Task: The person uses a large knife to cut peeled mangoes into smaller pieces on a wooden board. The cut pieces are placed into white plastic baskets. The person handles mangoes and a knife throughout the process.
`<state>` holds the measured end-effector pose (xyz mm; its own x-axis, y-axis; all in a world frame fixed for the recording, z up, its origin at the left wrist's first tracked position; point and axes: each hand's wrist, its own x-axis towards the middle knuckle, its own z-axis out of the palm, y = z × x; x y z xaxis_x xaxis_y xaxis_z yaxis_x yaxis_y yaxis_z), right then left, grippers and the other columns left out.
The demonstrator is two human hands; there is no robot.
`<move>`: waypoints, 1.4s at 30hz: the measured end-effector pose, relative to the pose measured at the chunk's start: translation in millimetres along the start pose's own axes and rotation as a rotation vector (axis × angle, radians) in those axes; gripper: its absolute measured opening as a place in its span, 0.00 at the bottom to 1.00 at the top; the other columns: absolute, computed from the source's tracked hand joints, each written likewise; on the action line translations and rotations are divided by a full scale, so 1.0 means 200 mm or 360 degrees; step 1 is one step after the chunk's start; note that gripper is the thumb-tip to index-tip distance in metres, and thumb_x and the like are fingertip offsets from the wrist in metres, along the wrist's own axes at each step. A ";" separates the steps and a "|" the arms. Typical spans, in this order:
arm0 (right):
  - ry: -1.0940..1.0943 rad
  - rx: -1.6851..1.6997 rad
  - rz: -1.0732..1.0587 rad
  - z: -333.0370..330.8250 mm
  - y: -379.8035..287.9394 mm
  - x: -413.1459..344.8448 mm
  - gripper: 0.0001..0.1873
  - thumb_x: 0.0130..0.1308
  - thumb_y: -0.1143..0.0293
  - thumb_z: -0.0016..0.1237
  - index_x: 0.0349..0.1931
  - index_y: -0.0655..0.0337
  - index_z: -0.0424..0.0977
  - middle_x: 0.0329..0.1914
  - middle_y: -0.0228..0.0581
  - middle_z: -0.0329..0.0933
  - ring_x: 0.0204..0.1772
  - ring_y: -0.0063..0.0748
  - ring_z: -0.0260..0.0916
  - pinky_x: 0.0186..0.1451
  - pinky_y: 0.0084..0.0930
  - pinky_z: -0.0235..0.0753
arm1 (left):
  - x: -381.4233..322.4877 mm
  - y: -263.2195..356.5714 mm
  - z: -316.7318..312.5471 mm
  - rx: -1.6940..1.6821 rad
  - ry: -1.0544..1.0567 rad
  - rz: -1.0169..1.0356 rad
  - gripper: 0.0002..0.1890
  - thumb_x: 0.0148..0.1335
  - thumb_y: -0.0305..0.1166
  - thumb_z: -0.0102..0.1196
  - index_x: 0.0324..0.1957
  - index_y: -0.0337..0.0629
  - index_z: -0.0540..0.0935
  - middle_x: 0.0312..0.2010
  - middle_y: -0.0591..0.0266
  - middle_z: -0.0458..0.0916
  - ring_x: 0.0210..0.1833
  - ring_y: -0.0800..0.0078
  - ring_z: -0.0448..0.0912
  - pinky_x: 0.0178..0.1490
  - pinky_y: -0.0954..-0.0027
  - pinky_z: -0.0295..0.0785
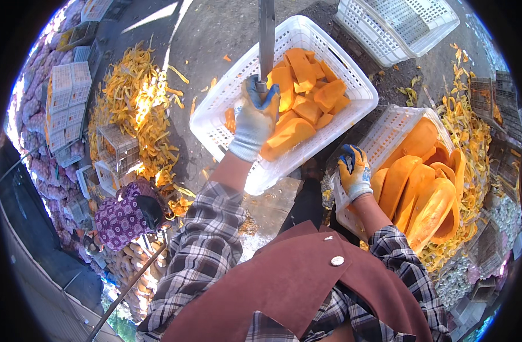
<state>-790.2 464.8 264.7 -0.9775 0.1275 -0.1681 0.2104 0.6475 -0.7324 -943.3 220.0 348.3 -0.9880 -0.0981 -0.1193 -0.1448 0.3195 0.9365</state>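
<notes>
My left hand [256,117], in a stained white and blue work glove, grips a long-bladed knife [266,40]. The broad metal blade points away from me over a white plastic crate [344,51]. Inside that crate lie chunks of peeled orange pumpkin [301,70], partly hidden by the hand. Gloved likewise, my right hand [355,171] holds nothing, its fingers bent and apart. It is by the near side of a second white crate [383,128], and whether it touches the rim I cannot tell. Long peeled pumpkin halves [408,179] are heaped in this crate.
Piles of peelings lie left [137,111] and right [470,128]. More white crates [397,34] stand at the upper right. A person in a purple patterned top [124,216] bends down at the left, near stacked crates [118,149] and whole tan squashes [137,265].
</notes>
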 end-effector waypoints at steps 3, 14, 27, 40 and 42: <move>0.0010 0.0034 0.0034 0.01 0.05 0.01 0.20 0.57 0.73 0.53 0.53 0.59 0.72 0.53 0.52 0.72 0.56 0.54 0.71 0.61 0.40 0.70 | 0.05 0.04 0.05 -0.0397 0.0032 0.0548 0.25 0.60 0.15 0.54 0.58 0.36 0.62 0.38 0.62 0.75 0.40 0.77 0.77 0.43 0.76 0.74; -0.0136 0.0182 0.0241 -0.03 0.08 -0.07 0.20 0.58 0.72 0.53 0.53 0.62 0.72 0.53 0.52 0.72 0.56 0.54 0.71 0.60 0.38 0.71 | 0.05 -0.80 -0.01 0.1513 -0.0711 -0.0633 0.18 0.60 0.40 0.54 0.49 0.40 0.76 0.42 0.44 0.82 0.49 0.47 0.80 0.52 0.54 0.74; -0.0264 0.0538 0.0319 -0.02 -0.06 -0.01 0.18 0.62 0.76 0.50 0.54 0.64 0.72 0.54 0.48 0.70 0.54 0.41 0.75 0.58 0.30 0.73 | -0.04 -0.03 -0.16 0.0572 -0.0219 0.0192 0.15 0.60 0.30 0.62 0.45 0.33 0.74 0.30 0.60 0.80 0.32 0.76 0.78 0.39 0.72 0.73; -0.0274 0.0529 0.0519 -0.05 0.13 -0.11 0.19 0.60 0.74 0.53 0.52 0.63 0.73 0.50 0.48 0.73 0.50 0.41 0.76 0.56 0.31 0.75 | 0.08 -0.87 -0.14 0.2022 -0.1072 -0.0824 0.21 0.60 0.33 0.50 0.55 0.39 0.78 0.52 0.44 0.79 0.56 0.52 0.78 0.58 0.56 0.73; -0.0286 0.0464 0.0542 -0.07 0.17 -0.13 0.18 0.60 0.74 0.52 0.52 0.63 0.74 0.50 0.48 0.73 0.50 0.39 0.77 0.55 0.31 0.75 | 0.01 -0.74 -0.18 0.1986 -0.0974 -0.0795 0.23 0.59 0.35 0.52 0.58 0.43 0.75 0.51 0.46 0.80 0.55 0.53 0.78 0.57 0.57 0.73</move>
<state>-757.3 493.8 252.7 -0.8394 0.1475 -0.5232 0.5390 0.3508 -0.7658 -921.5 139.6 221.8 -0.6454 -0.1368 -0.7515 -0.1073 0.9903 -0.0881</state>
